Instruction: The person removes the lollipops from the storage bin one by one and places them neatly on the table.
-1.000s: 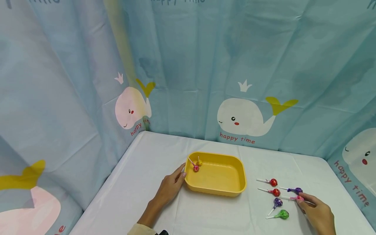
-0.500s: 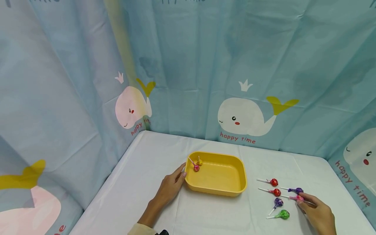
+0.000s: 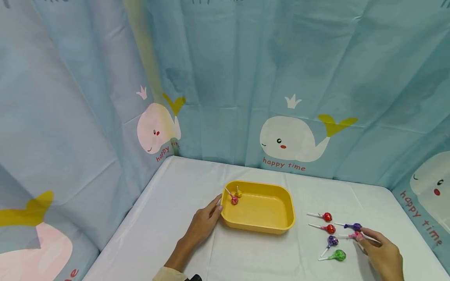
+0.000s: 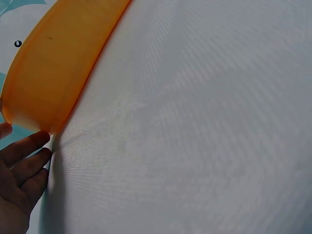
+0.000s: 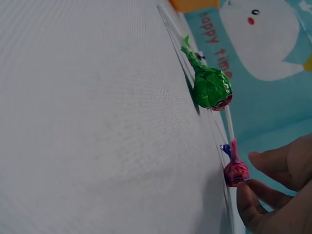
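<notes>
Against the left end of a yellow tray rests my left hand, fingers fairly straight; the left wrist view shows fingertips at the orange-looking tray wall. A pink lollipop and a yellow one lie inside. On the right, my right hand pinches at the head of a pink lollipop, beside a purple one. A white stick shows across its fingers. In the right wrist view, fingertips touch the pink head; the exact grip is partly hidden.
Left of my right hand lie two red lollipops, a purple one and a green one on the white cloth. Blue whale-print curtains stand behind and beside the table.
My right fingertips have shifted slightly up and right around the pink lollipop, and the white stick across them has moved a little too. My left hand and the tray stay in place.
</notes>
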`<state>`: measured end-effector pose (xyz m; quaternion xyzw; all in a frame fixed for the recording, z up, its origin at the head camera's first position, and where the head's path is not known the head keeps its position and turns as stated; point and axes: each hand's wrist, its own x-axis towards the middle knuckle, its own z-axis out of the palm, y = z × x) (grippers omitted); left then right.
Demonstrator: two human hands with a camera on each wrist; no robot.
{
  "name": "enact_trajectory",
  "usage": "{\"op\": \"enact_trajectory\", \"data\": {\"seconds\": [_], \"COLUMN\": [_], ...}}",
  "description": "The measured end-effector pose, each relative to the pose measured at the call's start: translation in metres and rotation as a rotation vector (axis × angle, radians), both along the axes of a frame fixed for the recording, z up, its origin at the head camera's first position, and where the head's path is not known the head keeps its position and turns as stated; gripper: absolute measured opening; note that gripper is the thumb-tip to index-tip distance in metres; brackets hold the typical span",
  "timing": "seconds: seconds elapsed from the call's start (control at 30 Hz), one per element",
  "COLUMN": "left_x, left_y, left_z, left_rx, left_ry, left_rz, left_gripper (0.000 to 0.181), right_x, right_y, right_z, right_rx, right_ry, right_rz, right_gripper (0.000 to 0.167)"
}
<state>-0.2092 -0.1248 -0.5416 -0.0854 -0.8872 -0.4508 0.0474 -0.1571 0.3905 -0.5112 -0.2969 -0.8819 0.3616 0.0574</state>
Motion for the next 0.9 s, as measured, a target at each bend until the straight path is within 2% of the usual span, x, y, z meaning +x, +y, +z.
{"op": "enact_trajectory", "data": {"seconds": [0.27, 0.6, 0.9], "left_x": [-0.001, -0.001, -0.001], "left_y": [0.0, 0.0, 0.0], "left_z": [0.0, 0.0, 0.0], "left_rx": [0.002, -0.005, -0.002], "left_ry": [-0.003, 0.001, -0.01], "left_rz": [-0.001, 0.006, 0.002], "left_gripper": [0.058, 0.057, 0.057], "right_x": [0.001, -0.005, -0.01], "right_y": [-0.015, -0.041, -0.066], "right_z": [0.011, 0.022, 0.028], "right_rx": [0.002, -0.07, -0.116], "right_ry": [0.054, 0.145, 0.174], "right_rz": [-0.022, 0.024, 0.065], "right_gripper": [0.047, 0.046, 0.045]}}
